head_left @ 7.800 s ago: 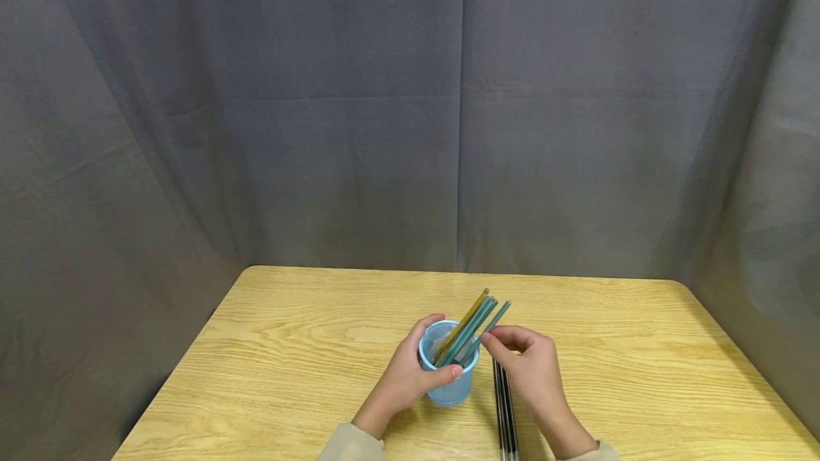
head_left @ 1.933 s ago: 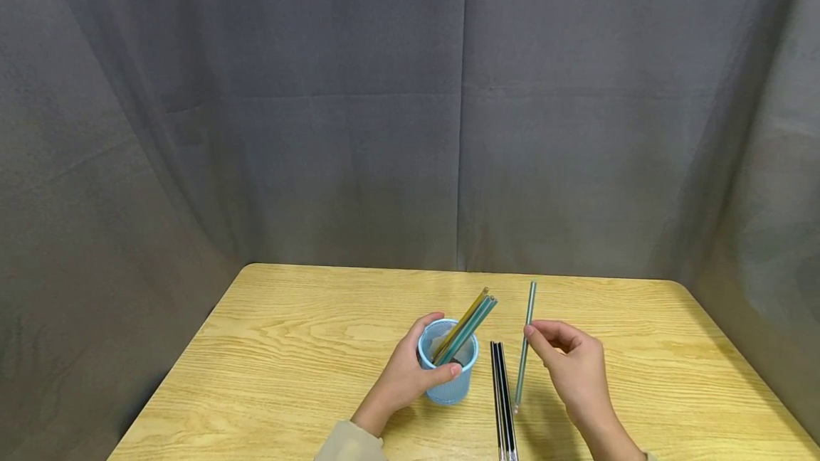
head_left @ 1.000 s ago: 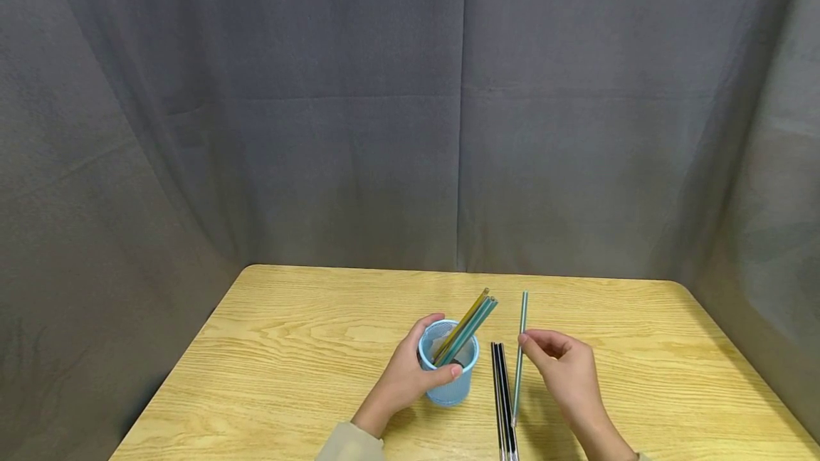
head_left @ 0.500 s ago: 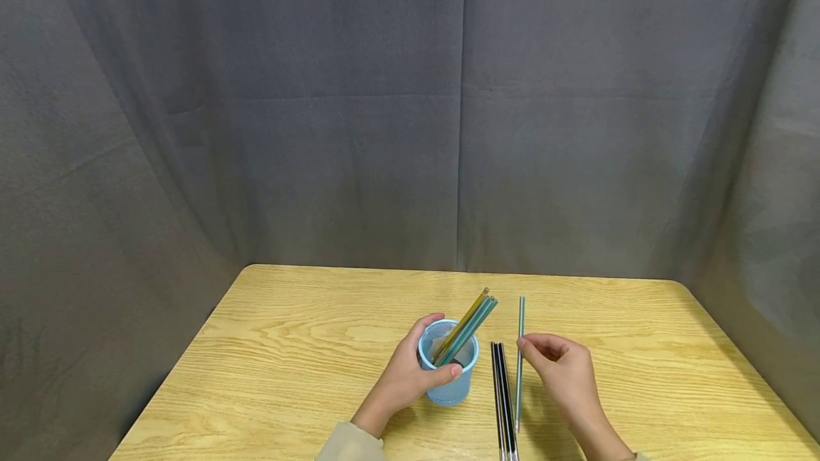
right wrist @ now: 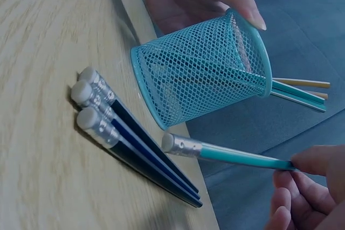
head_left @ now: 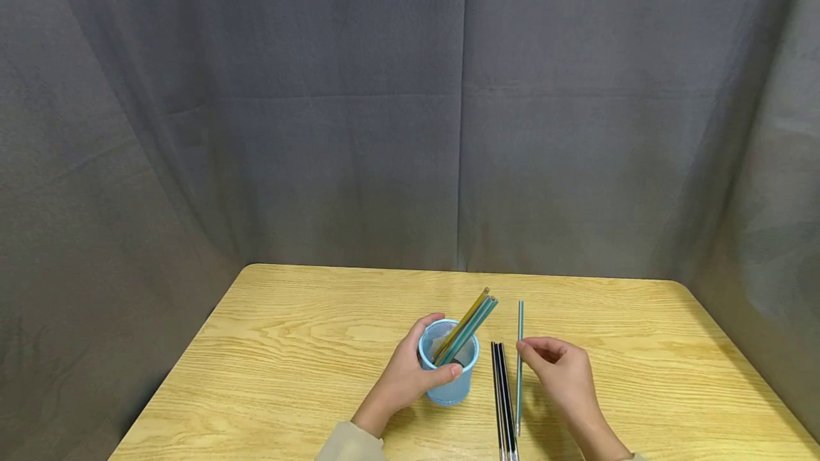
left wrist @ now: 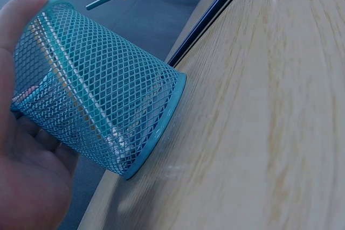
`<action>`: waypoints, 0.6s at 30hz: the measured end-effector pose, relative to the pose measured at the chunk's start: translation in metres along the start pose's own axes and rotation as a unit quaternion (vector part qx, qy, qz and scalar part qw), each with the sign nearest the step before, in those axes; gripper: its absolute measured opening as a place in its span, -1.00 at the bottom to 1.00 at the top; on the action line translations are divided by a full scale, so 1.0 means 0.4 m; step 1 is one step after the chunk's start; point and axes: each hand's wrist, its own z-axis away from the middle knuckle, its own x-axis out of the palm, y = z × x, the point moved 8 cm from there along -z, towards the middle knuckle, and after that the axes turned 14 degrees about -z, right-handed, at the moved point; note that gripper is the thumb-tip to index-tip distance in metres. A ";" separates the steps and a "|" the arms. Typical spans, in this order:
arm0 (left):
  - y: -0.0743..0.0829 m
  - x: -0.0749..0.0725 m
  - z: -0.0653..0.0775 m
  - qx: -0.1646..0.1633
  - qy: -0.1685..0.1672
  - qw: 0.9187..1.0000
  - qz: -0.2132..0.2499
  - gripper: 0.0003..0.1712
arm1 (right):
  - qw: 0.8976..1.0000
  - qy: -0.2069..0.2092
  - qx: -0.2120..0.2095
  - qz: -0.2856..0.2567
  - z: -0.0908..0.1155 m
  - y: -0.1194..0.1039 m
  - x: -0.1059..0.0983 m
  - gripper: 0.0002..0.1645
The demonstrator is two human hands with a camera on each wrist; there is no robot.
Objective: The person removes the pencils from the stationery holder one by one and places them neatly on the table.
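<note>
In the head view, the left hand (head_left: 411, 372) is curled round a light-blue mesh cup (head_left: 450, 391), with yellow and teal pencils (head_left: 471, 331) leaning in it toward the right hand's side. The right hand (head_left: 564, 375) pinches one teal pencil (head_left: 519, 390) between thumb and fingers. Dark pencils (head_left: 503, 397) lie on the tabletop (head_left: 307, 347) between the hands, nearer the right.

In the left wrist view, the left hand's thumb reaches the cup's rim; the right hand's pencil is beyond the cup.

In the right wrist view, the held pencil's eraser end points away from the right hand, near three white-erasered dark pencils.
</note>
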 end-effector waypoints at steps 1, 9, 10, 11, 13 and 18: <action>0.000 0.000 0.000 0.000 0.000 1.000 0.000 -0.11 | 1.000 -0.001 0.000 0.002 0.000 0.001 0.000 -0.60; 0.003 0.002 0.001 0.008 -0.001 1.000 -0.003 -0.08 | 1.000 -0.004 0.003 0.006 -0.004 0.015 0.000 -0.65; 0.002 0.002 0.001 0.009 -0.002 1.000 -0.002 -0.08 | 1.000 -0.003 0.004 0.006 -0.005 0.017 0.000 -0.66; 0.002 0.002 0.001 0.010 -0.002 1.000 -0.001 -0.07 | 1.000 -0.003 0.005 0.007 -0.005 0.019 0.000 -0.67; 0.002 0.002 0.000 0.013 -0.001 1.000 -0.001 -0.06 | 1.000 -0.002 0.008 0.008 -0.006 0.023 0.000 -0.68; -0.001 0.002 0.000 0.010 -0.001 1.000 -0.004 -0.09 | 1.000 0.000 0.015 0.009 -0.006 0.031 -0.001 -0.68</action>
